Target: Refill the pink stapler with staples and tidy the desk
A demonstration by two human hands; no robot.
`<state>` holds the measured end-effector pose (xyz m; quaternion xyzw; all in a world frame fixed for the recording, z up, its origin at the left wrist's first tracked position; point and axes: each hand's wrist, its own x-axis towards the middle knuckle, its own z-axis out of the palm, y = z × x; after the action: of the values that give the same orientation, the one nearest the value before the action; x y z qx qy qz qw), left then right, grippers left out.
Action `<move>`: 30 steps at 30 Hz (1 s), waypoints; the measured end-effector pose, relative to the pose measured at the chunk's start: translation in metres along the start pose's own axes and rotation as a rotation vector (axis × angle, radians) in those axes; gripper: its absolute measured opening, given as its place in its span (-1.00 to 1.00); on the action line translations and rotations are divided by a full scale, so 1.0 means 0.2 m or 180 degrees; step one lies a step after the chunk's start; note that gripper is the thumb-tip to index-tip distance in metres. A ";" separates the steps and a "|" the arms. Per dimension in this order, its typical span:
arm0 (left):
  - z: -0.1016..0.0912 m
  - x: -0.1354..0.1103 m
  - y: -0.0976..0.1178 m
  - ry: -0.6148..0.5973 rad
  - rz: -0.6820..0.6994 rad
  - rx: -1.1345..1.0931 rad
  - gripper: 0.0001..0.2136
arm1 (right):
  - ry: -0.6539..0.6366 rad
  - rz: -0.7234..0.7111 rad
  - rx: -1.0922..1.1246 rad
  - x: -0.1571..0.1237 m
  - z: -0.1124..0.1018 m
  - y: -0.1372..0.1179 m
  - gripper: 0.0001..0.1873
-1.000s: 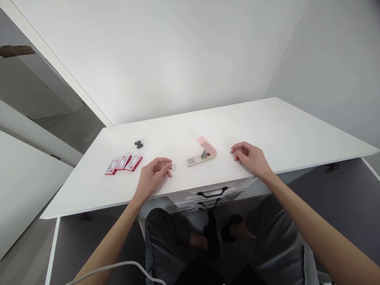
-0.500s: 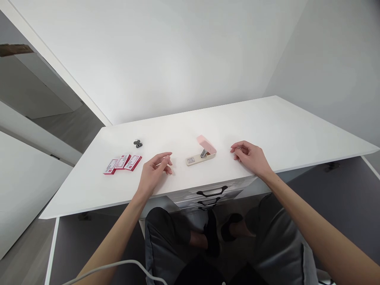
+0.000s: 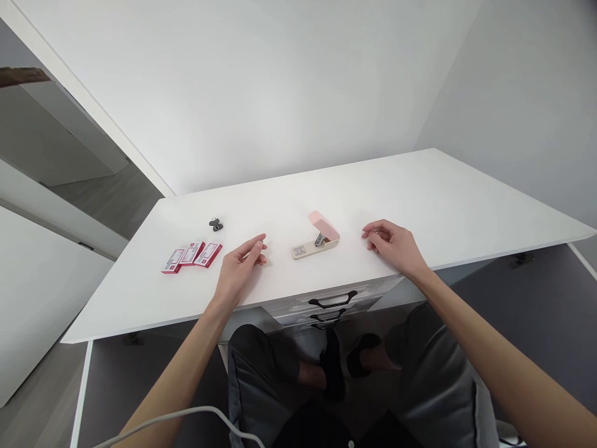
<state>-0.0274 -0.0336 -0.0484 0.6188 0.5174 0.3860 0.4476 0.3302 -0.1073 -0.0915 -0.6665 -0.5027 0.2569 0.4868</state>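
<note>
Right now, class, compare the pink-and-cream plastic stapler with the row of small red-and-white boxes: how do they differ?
The pink-and-cream stapler is one item with its pink top hinged up; the red-and-white boxes are three, lying flat side by side. The stapler sits between the left hand and right hand; the boxes lie beyond the left hand. Both rest on the white desk, untouched.

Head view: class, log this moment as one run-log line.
left hand: fingertips pinched, contents unclear | right hand: resting on desk | stapler: lid open, between hands | red boxes: left of left hand
</note>
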 end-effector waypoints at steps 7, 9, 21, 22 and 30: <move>0.04 -0.02 0.04 -0.0119 0.0298 0.0209 -0.53 | 0.0004 -0.0010 0.0018 0.00 0.00 0.00 -0.82; 0.06 -0.02 0.04 -0.0128 0.0390 0.0229 -0.57 | 0.0008 -0.0005 0.0002 0.00 0.00 0.00 -0.82; 0.31 0.02 0.10 -0.0289 0.0785 0.0623 -0.77 | 0.0016 0.0028 -0.0026 0.00 0.00 -0.02 -0.82; 0.33 0.03 0.10 -0.0295 0.0760 0.0636 -0.77 | 0.0016 0.0035 -0.0023 0.01 0.00 -0.02 -0.82; 0.42 0.05 0.11 -0.0390 0.0789 0.0761 -0.72 | 0.0028 0.0048 -0.0018 0.01 0.00 -0.02 -0.82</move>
<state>0.0590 -0.0370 -0.0527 0.7490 0.4512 0.3355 0.3505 0.3290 -0.1052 -0.0871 -0.6728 -0.4963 0.2562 0.4851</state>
